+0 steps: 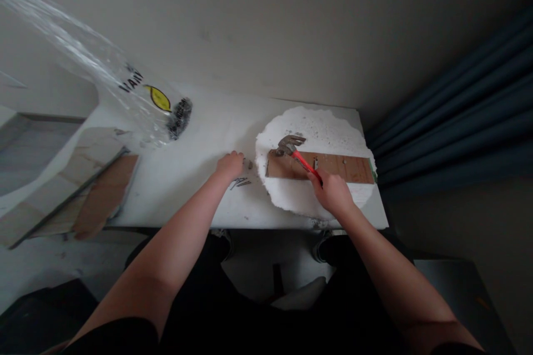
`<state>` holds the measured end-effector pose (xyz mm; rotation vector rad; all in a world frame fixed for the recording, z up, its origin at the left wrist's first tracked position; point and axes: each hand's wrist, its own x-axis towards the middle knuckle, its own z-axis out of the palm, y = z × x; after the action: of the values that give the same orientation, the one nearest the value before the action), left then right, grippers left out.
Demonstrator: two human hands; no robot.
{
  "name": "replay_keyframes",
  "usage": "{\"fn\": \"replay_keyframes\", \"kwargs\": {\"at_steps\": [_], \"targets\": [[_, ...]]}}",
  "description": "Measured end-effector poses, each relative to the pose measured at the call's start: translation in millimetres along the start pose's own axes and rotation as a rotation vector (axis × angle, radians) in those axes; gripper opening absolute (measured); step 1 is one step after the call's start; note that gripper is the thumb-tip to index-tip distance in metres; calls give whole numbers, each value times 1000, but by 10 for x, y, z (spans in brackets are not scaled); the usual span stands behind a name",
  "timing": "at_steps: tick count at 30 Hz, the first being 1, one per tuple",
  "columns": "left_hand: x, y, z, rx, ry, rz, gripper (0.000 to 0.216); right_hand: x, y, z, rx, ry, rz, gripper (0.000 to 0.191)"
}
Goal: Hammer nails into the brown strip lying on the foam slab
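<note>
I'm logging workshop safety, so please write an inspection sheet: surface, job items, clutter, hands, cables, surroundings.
Surface: white table; a round white pad with a ragged edge lies on it.
Job items: brown board flat on the pad; red-handled hammer, head over the board's left end; thin dark pieces, probably nails, beside the pad.
Clutter: printed clear plastic bag with dark contents.
Hands: right hand has its grip around the hammer's handle; left hand at the table, hold unclear.
Cables: nothing seen.
Surroundings: wall behind; blue curtain at right.

Single head-worn view, facing forward and down — near, above the white table (216, 121)
</note>
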<state>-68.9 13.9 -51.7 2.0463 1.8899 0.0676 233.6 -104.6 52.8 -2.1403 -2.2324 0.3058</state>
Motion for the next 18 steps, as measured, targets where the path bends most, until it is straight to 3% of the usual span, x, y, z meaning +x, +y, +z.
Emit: {"fn": "replay_keyframes", "kwargs": {"at_steps": [4,11,18], "targets": [[-34,-10,7,124,6,34,21,1,2,12,4,22,3,43],[-65,112,-86,364,-147,0,38,4,63,18,15,28,17,42],[-70,138,-73,404,-131,13,30,15,102,14,-1,8,0,42]]}}
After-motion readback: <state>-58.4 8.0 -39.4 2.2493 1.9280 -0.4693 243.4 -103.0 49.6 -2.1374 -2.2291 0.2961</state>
